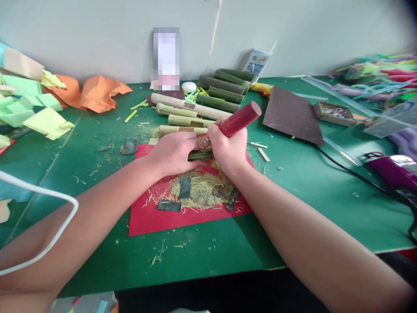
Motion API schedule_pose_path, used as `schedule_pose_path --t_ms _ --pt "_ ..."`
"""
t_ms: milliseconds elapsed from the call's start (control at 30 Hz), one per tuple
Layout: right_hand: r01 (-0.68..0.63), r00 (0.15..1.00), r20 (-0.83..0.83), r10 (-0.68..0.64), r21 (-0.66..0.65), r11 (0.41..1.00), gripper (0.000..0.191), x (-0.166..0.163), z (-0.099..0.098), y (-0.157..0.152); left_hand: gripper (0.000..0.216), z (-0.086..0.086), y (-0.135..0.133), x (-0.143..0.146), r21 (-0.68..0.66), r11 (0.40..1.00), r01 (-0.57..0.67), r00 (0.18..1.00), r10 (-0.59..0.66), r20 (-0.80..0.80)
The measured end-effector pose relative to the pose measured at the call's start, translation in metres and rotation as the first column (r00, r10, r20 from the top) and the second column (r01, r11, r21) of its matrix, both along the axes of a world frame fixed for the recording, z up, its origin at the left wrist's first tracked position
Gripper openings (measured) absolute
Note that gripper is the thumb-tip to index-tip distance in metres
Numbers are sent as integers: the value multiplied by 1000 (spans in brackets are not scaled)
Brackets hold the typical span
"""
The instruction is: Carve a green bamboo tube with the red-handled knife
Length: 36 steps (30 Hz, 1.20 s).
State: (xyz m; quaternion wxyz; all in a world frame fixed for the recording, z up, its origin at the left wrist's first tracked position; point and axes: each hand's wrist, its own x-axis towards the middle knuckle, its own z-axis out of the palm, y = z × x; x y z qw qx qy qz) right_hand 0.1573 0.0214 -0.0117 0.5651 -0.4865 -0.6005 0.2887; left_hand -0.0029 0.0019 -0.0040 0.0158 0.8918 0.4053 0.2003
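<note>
The left hand [174, 153] and the right hand [228, 150] sit close together over a red sheet [146, 219]. The left hand is curled around a short dark green bamboo piece [200, 155] and presses it down. The right hand is closed tight on a red handle [241, 118], which sticks up and away. The hand hides the tool's tip. The bamboo piece lies between the two hands and touches both.

Just under the hands, a pile of shavings [202, 191] and a few dark peeled bits lie on the red sheet. The sheet lies flat on the green surface [309, 208].

Past the hands are pale bamboo sticks [182, 111], then dark green bamboo sticks [221, 89] by the wall. To the right lies a brown sheet [291, 115]. Beside it is a small flat box [334, 113]; I cannot tell what is in it.
</note>
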Motion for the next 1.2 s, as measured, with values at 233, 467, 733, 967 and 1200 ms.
schedule_pose_path --t_ms 233,467,733,967,1200 --pt "-70 997 35 71 -29 997 24 2 2 -2 22 1 5 -3 -4 1000 26 1000 -26 7" --pt "21 994 -106 -23 -18 1000 19 4 -7 1 27 -1 5 -3 69 998 5 1000 -4 -21" --pt "27 999 -27 -27 8 1000 22 4 0 -1 25 -2 0 -2 64 998 24 999 -26 26" --pt "-7 998 -67 6 -21 1000 23 5 -1 -3 16 0 -2 1 -6 1000 -2 996 2 93" --pt "-24 999 -30 25 33 999 23 6 3 -10 19 3 -4 6 -98 995 -18 990 31 135"
